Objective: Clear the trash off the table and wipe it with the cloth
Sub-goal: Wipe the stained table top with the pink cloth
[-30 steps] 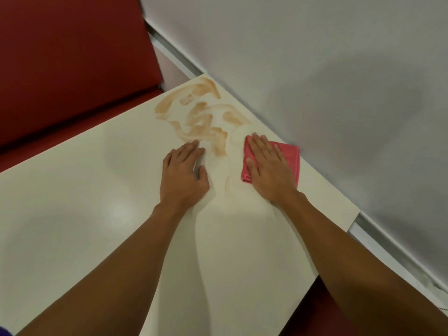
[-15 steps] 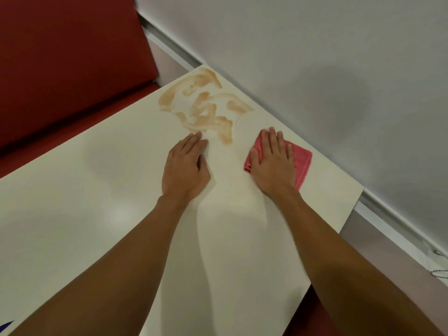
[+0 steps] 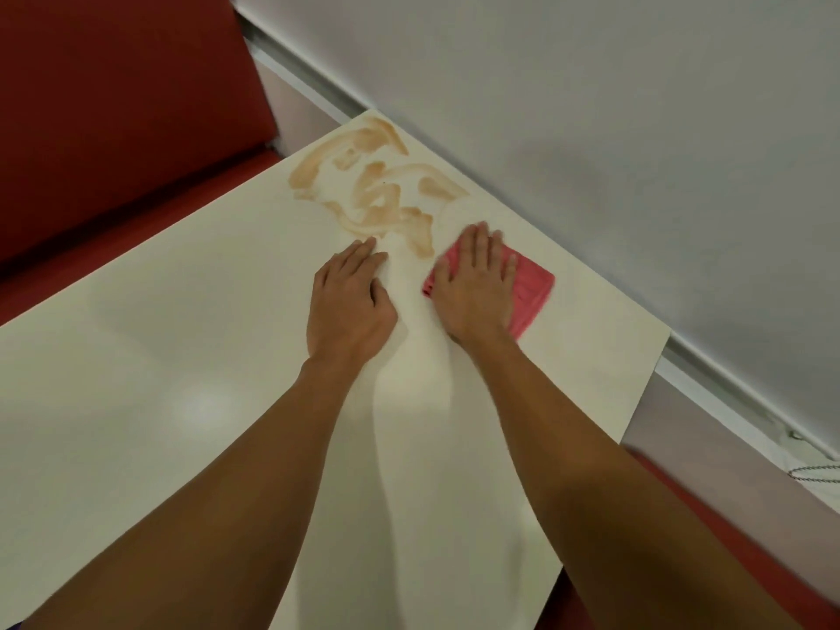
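Observation:
A folded pink cloth [image 3: 534, 291] lies flat on the cream table [image 3: 182, 356] near its right edge. My right hand [image 3: 477, 284] presses down on the cloth, fingers spread, covering its left half. My left hand [image 3: 350, 306] rests flat on the bare tabletop just to the left, fingers together. A brown smeared stain [image 3: 377, 188] spreads over the far corner of the table, just beyond both sets of fingertips. No trash shows on the table.
A grey wall [image 3: 591, 129] runs along the table's right side, with a pale ledge [image 3: 727, 384] between them. A red bench seat and backrest [image 3: 113, 129] stand beyond the far left edge. A bead chain [image 3: 813, 470] hangs at the right.
My right hand has slid the cloth away from the stain toward the right and then back toward it. My left hand has stayed flat in about the same place.

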### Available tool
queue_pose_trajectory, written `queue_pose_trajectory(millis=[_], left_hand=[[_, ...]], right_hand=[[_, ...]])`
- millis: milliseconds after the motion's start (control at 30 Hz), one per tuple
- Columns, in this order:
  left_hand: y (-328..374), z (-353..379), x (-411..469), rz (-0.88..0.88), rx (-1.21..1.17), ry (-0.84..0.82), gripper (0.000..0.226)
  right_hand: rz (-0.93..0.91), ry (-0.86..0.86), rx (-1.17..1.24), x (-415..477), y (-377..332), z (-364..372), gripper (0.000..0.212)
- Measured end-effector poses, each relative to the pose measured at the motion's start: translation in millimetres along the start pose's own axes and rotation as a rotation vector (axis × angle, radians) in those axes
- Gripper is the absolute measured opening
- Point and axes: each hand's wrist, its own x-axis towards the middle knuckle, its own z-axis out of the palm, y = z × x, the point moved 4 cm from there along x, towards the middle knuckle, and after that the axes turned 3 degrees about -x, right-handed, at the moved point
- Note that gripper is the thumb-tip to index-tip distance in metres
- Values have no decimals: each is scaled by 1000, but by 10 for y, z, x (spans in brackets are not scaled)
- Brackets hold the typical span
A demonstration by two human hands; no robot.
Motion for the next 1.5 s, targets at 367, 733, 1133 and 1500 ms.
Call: queue_pose_trajectory(millis=[367,733,1133,1500], left_hand=[[-12,-27,17,-17,38,-36,58],[-18,-33,23,-39,33,-27,51],[-104,-11,241,-155,73,53,50],[-119,-8,288,-137,183,131,46]], right_hand=[[98,9,14,171,16,-3,69],[96,6,-2,312,129,-2,70],[-102,-18,-24,675,82,-33,69],[-196,29,-67,845,108,-49,67]])
